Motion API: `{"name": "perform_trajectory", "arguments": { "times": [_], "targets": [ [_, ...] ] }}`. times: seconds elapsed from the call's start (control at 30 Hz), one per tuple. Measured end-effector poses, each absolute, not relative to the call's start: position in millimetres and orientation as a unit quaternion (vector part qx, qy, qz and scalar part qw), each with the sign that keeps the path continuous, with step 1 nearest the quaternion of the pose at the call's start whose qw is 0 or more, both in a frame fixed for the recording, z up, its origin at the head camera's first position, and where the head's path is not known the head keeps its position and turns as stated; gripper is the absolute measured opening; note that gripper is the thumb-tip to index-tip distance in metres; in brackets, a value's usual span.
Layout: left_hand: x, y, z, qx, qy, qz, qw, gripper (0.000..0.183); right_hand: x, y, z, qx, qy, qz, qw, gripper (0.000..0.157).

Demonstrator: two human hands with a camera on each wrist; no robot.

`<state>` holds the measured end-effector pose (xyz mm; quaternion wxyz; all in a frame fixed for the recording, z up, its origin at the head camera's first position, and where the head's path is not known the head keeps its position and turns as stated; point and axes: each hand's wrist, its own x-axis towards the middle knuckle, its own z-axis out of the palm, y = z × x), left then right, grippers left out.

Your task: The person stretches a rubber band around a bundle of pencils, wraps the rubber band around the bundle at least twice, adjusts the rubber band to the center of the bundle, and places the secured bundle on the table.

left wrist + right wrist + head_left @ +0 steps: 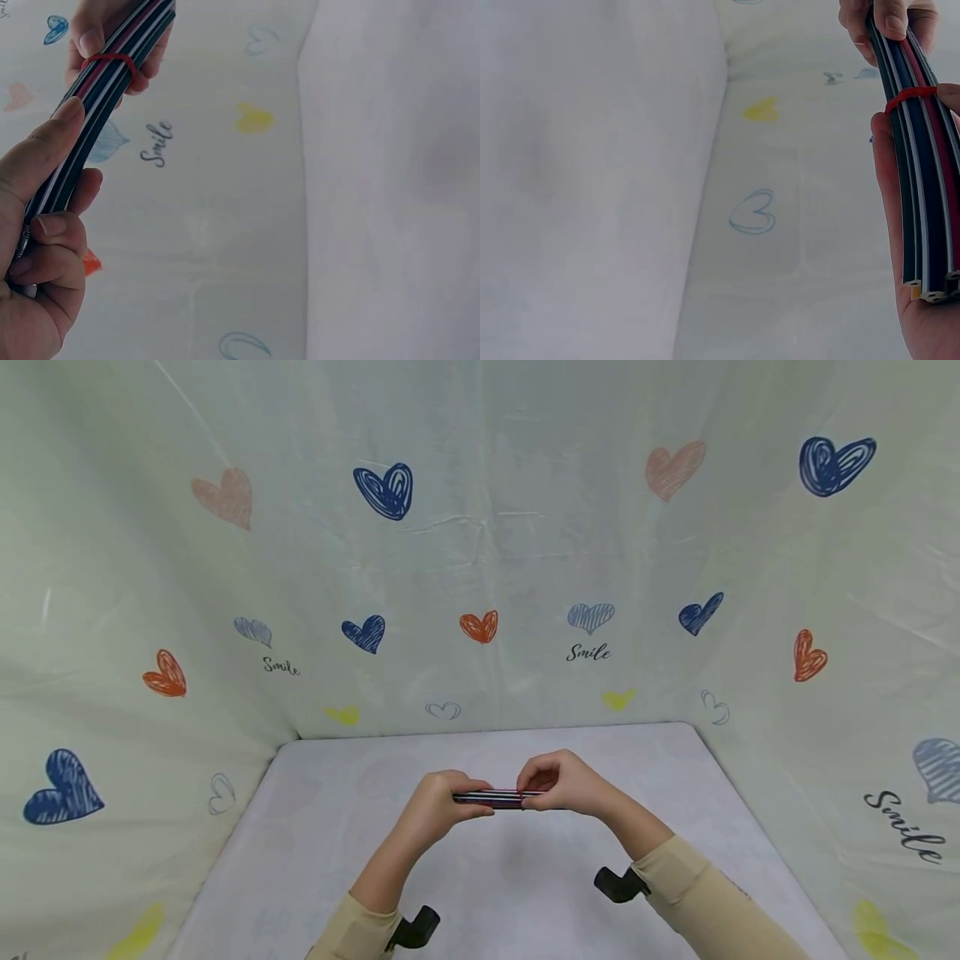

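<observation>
A bundle of dark striped pencils (491,798) is held level above the table, with a red rubber band (911,95) around it. My left hand (441,803) grips one end of the bundle, thumb along one side and fingers curled on the other. My right hand (568,783) holds the bundle farther along, its fingertips at the band on both sides. Bare pencil ends show by the right palm in the right wrist view. Across the pencils (97,112) in the left wrist view run dark, white and pinkish stripes. The palms hide part of the bundle.
Below the hands lies a pale table (510,893). A whitish curtain (480,552) printed with hearts and "Smile" hangs behind it and at both sides. Black wrist cameras sit at the left cuff (356,922) and right cuff (667,868).
</observation>
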<state>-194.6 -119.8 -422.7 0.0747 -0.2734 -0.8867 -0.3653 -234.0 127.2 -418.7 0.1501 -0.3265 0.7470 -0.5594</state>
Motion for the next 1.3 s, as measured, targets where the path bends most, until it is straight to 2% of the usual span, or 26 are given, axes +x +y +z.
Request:
{"name": "perform_trajectory", "arguments": {
  "times": [0.5,0.77,1.0,1.3],
  "targets": [
    [-193,-114,-427,-0.261,-0.891,-0.362,0.08,0.021,-231,126,-421,-0.289,0.762,-0.563,0.137,0.015],
    [-192,-113,-431,-0.257,-0.888,-0.375,0.064,0.022,-232,126,-427,-0.311,0.759,-0.547,0.164,0.019],
    [-188,-114,-434,-0.266,-0.886,-0.374,0.071,0.022,-231,133,-421,-0.327,0.764,-0.522,0.194,0.027],
    [-185,-116,-432,-0.268,-0.888,-0.364,0.085,0.022,-234,128,-415,-0.327,0.805,-0.445,0.217,0.018]
  ]
}}
